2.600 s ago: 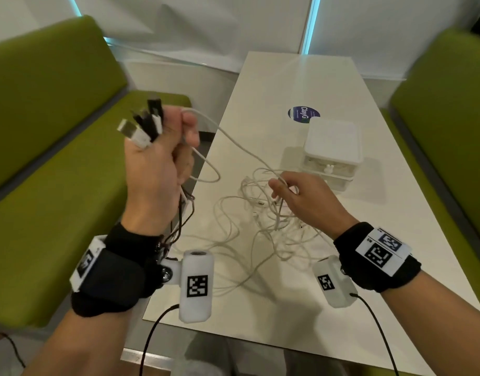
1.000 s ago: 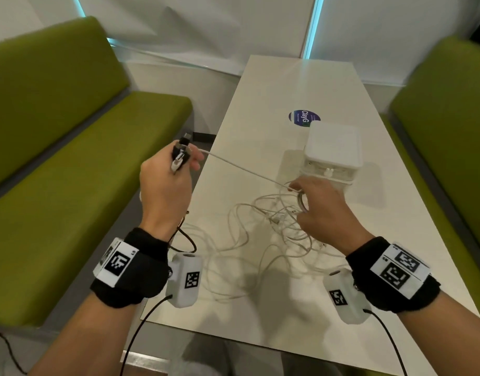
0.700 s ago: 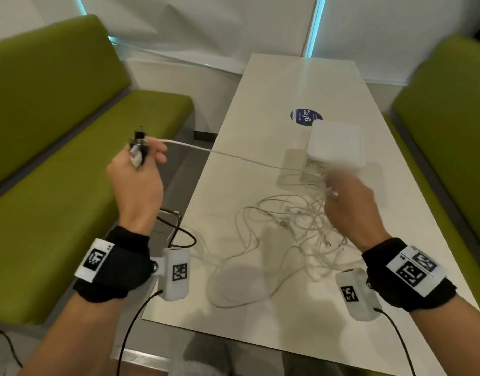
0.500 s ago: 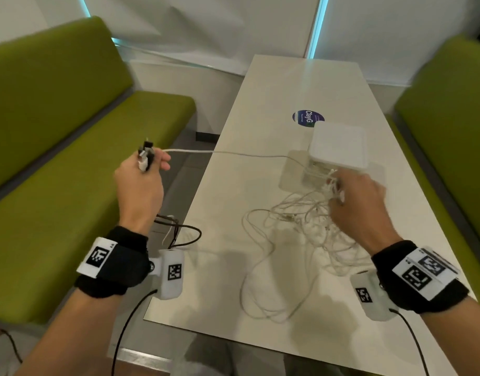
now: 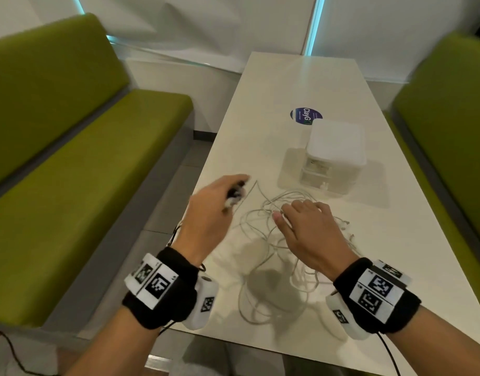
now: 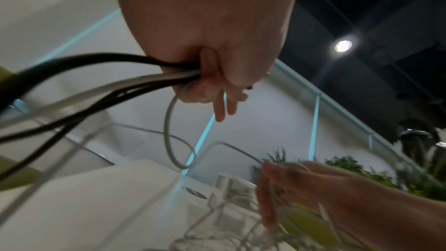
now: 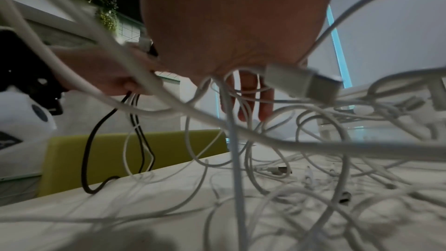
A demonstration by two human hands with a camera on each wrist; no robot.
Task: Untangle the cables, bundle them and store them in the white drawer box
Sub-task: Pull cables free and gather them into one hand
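Observation:
A tangle of white cables (image 5: pixel 271 248) lies on the white table (image 5: pixel 301 85), in front of the white drawer box (image 5: pixel 335 156). My left hand (image 5: pixel 233 194) is raised over the table's left edge and grips a bunch of black and white cable ends (image 6: pixel 156 79); their plugs stick out past the fingers. The black cables (image 7: pixel 91 140) hang down from it off the table edge. My right hand (image 5: pixel 296 213) lies over the tangle with its fingers (image 7: pixel 251 100) straight, and white loops hang around them. A white USB plug (image 7: pixel 304 81) dangles close under the palm.
Green benches stand on both sides, the left bench (image 5: pixel 70 158) and the right bench (image 5: pixel 450 118). A round dark sticker (image 5: pixel 306 115) sits on the table behind the box. The box's drawers look shut, with cables showing through the upper one.
My left hand has swung back right to the table edge with the cable ends, and the stretched white cable has gone slack. My right hand has come back from beside the box onto the tangle.

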